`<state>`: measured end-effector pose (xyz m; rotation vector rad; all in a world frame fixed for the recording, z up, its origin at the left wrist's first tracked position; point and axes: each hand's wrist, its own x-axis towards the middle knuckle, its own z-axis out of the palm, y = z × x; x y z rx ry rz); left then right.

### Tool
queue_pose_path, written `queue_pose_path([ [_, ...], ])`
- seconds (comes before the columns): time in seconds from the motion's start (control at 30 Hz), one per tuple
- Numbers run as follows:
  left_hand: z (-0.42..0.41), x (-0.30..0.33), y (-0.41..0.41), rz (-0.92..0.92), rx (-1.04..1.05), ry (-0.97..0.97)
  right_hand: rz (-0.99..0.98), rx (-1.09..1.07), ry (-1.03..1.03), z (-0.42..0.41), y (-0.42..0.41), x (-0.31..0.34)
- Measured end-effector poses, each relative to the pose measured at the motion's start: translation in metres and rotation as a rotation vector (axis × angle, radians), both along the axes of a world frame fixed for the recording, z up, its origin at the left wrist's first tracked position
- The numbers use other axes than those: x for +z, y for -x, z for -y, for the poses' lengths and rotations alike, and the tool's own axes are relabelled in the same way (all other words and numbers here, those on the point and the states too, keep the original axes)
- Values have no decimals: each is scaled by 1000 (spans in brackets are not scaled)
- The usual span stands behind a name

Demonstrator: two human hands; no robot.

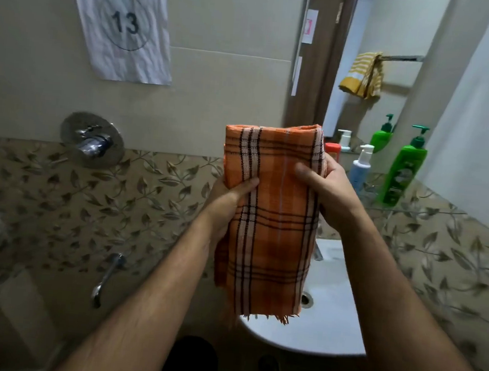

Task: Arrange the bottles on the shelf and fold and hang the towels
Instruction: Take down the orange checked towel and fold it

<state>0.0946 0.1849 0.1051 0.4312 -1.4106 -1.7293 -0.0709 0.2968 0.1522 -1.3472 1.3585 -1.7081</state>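
Observation:
An orange plaid towel [273,217], folded into a long panel, hangs upright in front of me above the sink. My left hand [230,196] grips its left edge, thumb across the front. My right hand [326,186] grips the right edge, thumb pressed on the cloth. On a glass shelf [430,213] to the right stand a green pump bottle [402,172], a blue-and-white pump bottle [360,169] and a red-capped container [332,151], partly hidden by the towel. A yellow striped towel [363,76] shows in the mirror, draped on a rail.
A white sink [325,325] lies below the towel. A chrome mixer valve [92,141] and a spout [108,277] are on the left wall. A paper sign numbered 13 [121,23] hangs above. The mirror [413,37] fills the upper right.

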Motion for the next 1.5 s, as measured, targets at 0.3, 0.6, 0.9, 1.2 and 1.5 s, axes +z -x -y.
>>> queue_pose_path([
  [0.3,-20,35,94,-45,-211,21,24,-197,42,-51,67,7],
  [0.6,-40,51,186,-69,-516,165,-5,-434,156,-107,127,52],
  [0.9,-38,123,286,-197,-585,305,-161,-813,249,-112,185,113],
  [1.2,-22,227,408,-333,-602,464,-444,-1357,239,-97,246,206],
  [1.5,-45,294,509,-325,-455,650,-638,-1707,197,-94,293,275],
])
